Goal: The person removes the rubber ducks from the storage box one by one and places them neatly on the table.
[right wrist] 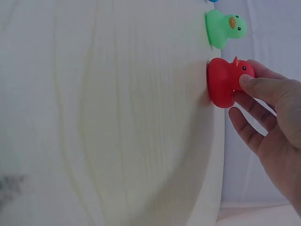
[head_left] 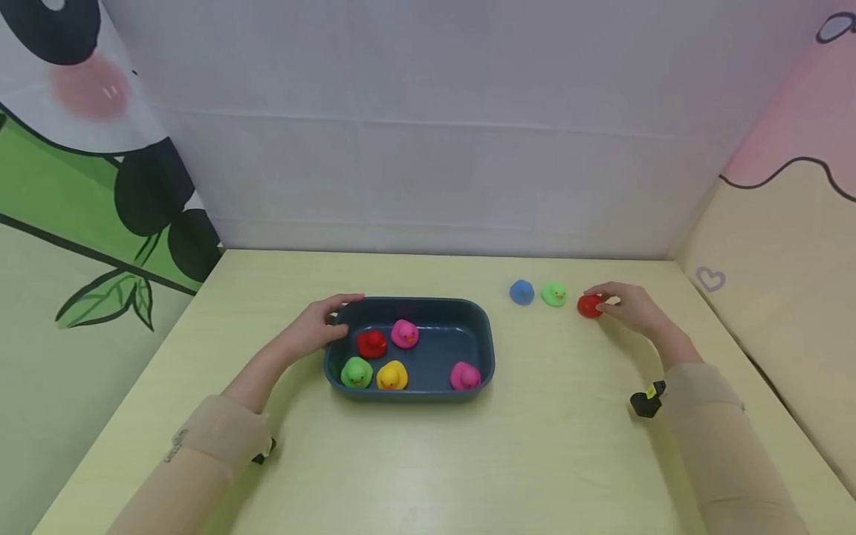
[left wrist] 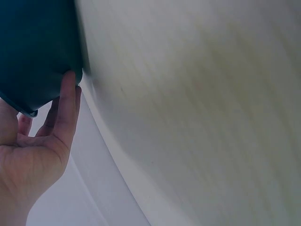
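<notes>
On the right side of the table, my right hand [head_left: 627, 308] pinches a red rubber duck [right wrist: 223, 82] by its head between thumb and fingers. The duck's base is at or just off the tabletop; I cannot tell which. Left of it stand a green rubber duck [head_left: 553, 293] and a blue rubber duck [head_left: 521, 292]. My left hand [head_left: 314, 327] grips the left end of a dark blue tray [head_left: 409, 396], with fingers [left wrist: 68, 103] against its outer wall. Inside the tray are a red duck [head_left: 371, 343], a green duck [head_left: 357, 372], a yellow duck [head_left: 391, 375] and two pink ducks [head_left: 404, 334].
The pale wooden table [head_left: 414, 461] meets a white cloth backdrop [head_left: 428, 186] behind the ducks. Printed panels rise along its left and right sides. A small black device [head_left: 647, 403] is strapped at the right wrist.
</notes>
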`<state>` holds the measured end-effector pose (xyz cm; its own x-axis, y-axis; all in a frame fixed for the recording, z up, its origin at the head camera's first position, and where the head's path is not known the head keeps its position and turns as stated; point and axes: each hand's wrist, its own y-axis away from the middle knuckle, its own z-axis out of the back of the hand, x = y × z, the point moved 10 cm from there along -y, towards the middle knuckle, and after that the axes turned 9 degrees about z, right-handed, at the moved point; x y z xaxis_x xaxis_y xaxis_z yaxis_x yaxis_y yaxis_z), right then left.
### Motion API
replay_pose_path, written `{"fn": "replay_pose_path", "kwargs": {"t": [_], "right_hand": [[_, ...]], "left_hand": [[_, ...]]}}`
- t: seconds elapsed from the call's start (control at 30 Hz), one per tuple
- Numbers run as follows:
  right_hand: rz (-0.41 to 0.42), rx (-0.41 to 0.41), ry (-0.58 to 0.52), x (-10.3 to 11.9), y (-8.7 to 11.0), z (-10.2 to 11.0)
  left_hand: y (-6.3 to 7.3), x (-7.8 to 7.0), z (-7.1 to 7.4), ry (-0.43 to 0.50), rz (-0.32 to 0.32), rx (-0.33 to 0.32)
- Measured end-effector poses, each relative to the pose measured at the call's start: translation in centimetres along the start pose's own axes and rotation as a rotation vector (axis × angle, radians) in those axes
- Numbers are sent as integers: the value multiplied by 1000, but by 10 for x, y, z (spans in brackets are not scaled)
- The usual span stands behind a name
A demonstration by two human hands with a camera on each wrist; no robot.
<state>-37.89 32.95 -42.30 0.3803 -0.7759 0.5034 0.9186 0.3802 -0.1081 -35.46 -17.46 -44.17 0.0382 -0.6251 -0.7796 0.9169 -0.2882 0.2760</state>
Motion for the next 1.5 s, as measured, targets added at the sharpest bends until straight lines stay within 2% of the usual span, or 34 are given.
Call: {"fn": "replay_pose_path", "kwargs": {"t": [0.27, 0.43, 0.77, 1.07, 1.5], "right_hand": [[-15, -3, 15, 2, 1, -2], [-35, -32, -7, 4, 3, 1], [-145, -121, 8, -4, 4, 1], [-274, -95, -33, -12, 9, -8], [-254, -80, -10, -11, 7, -4]], "left_hand": [[-1, 2, 0, 2, 1, 1], [-1, 2, -1, 5, 7, 3], [1, 0, 1, 6, 3, 0], [1, -1, 0, 18, -9, 10], [4, -2, 1, 2, -7, 2]]}}
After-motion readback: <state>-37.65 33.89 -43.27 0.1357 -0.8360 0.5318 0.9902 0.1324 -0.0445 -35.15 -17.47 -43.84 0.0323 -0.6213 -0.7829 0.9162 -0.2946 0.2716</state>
